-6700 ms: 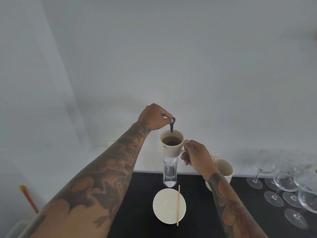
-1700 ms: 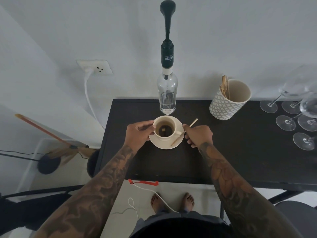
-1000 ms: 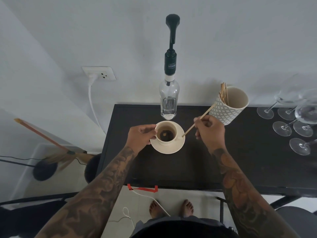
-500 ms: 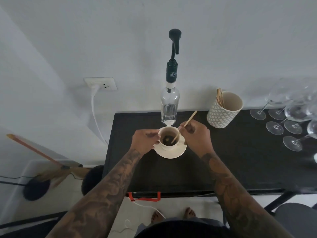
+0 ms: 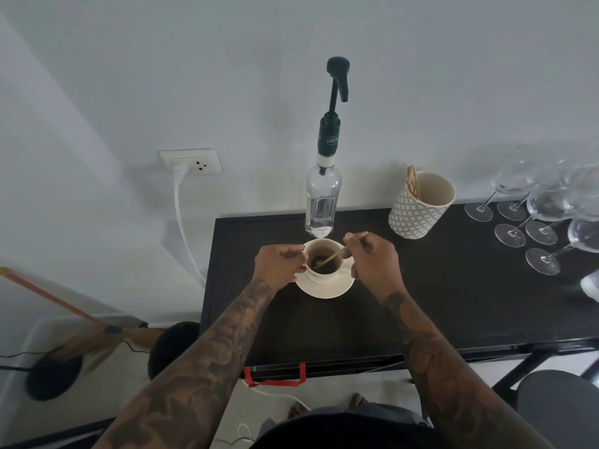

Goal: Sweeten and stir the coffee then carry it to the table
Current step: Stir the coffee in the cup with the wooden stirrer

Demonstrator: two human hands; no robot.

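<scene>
Stirring is under way: a cream coffee cup (image 5: 324,261) sits on its saucer (image 5: 325,288) between the two hands. The right hand (image 5: 372,265) pinches a thin wooden stir stick (image 5: 343,250), its tip dipped in the dark coffee. The left hand (image 5: 278,266) closes its fingers on the cup's near rim, steadying it. Just beyond the hands stands a syrup pump bottle (image 5: 322,202) on the dark surface (image 5: 453,303). Carrying to the table appears not yet begun.

At frame centre, cup (image 5: 324,262) on saucer (image 5: 325,288), between my left hand (image 5: 279,266) and right hand (image 5: 372,264); stirrer (image 5: 344,249) in cup; bottle (image 5: 322,202) behind; holder (image 5: 419,205) upper right; glasses (image 5: 547,209) far right
</scene>
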